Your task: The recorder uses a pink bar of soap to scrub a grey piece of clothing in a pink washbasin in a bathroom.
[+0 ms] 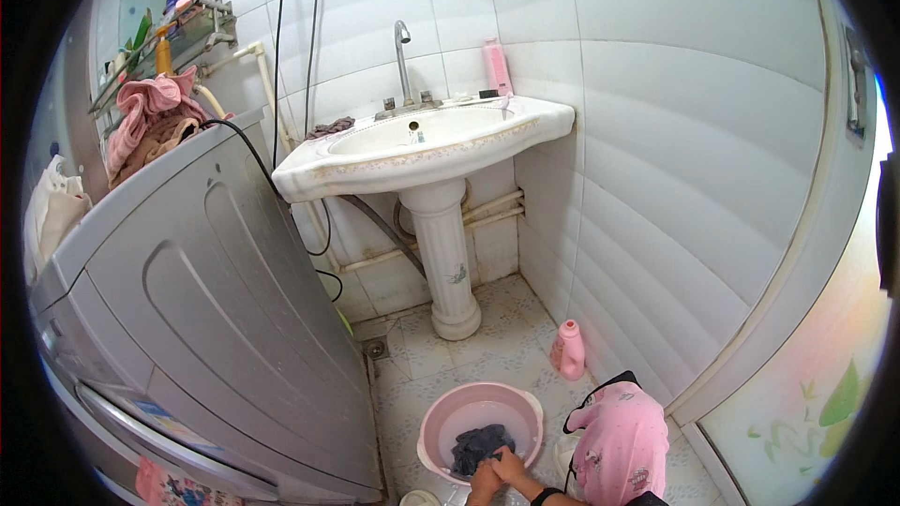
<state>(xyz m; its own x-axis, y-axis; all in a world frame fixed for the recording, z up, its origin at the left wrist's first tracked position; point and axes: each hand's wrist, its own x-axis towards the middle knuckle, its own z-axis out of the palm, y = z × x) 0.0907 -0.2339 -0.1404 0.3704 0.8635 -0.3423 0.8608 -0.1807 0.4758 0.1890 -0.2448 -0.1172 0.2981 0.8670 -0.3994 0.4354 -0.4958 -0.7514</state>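
Note:
A pink plastic basin [430, 429] with pale handles stands on the floor before me, holding cloudy water. In it lies a wet, dark grey cloth [478, 446], bunched up and partly under the water. My left hand [485, 476] and my right hand [509, 466] are close together at the basin's near rim, fingers closed on the near end of the cloth. A black band [545, 496] circles my right wrist. The exact grip of the left fingers is partly hidden.
A pink bottle without a cap [571, 351] stands by the right wall. Pink patterned fabric [622, 439] with black trim lies right of the basin, above a pale slipper [564, 455]. A grey washing machine [232, 309] flanks the left; a pedestal sink [439, 246] stands ahead, near a floor drain [375, 348].

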